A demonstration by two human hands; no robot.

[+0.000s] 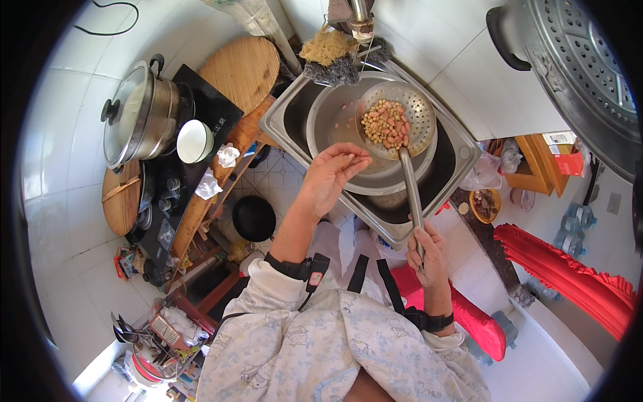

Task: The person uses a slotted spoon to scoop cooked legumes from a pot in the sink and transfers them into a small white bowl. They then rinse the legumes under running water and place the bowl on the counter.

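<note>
My right hand (427, 248) grips the metal handle (412, 191) of a perforated skimmer ladle (422, 118). Peanuts and soybeans (386, 124) lie together in its bowl, which is over a wide metal basin (321, 145). Several pink peanuts (350, 122) are on the left side of the basin, outside the ladle. Over the basin's near left rim is my left hand (337, 173), its fingertips drawn together; whether something small is between them cannot be seen. The basin sits in a stainless steel sink (464, 153).
Scrubbing pads (329, 47) and a faucet (361, 27) are at the sink's back. To the left stand a lidded pot (155, 120), a white bowl (195, 141) and a round wooden board (243, 73). A perforated steamer (587, 65) juts in at upper right. A black pan (253, 218) is lower down.
</note>
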